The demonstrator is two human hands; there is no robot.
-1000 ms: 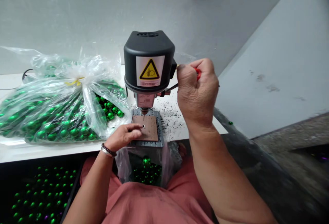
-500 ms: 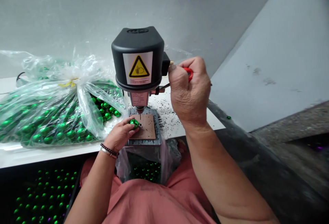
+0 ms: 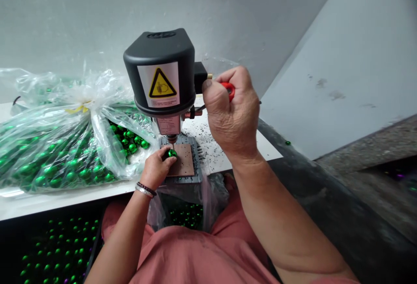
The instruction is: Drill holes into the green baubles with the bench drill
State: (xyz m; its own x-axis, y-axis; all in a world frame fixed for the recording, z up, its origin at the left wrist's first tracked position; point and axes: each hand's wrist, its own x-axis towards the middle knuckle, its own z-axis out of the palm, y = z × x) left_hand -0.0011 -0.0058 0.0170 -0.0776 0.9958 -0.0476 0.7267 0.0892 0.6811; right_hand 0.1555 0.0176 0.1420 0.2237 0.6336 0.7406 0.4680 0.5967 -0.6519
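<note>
A small black bench drill (image 3: pixel 159 73) with a yellow warning label stands on the white table (image 3: pixel 65 195). My right hand (image 3: pixel 233 117) is closed round the drill's red-tipped feed lever (image 3: pixel 228 88) beside the drill head. My left hand (image 3: pixel 156 169) pinches a shiny green ball (image 3: pixel 172 153) on the brown pad (image 3: pixel 184 160) of the drill base, right under the drill bit (image 3: pixel 171 138). A beaded bracelet is on my left wrist.
A big clear plastic bag (image 3: pixel 65 136) full of green balls lies left of the drill. Dark drilling chips (image 3: pixel 208 140) speckle the table to the right. A smaller bag of balls (image 3: pixel 185 214) hangs below the table edge over my lap; a dark bin of balls (image 3: pixel 48 249) sits lower left.
My left hand, a second ago resting on the pad with no ball showing, now holds a green ball under the bit. My right hand stays on the lever; the view shifted right.
</note>
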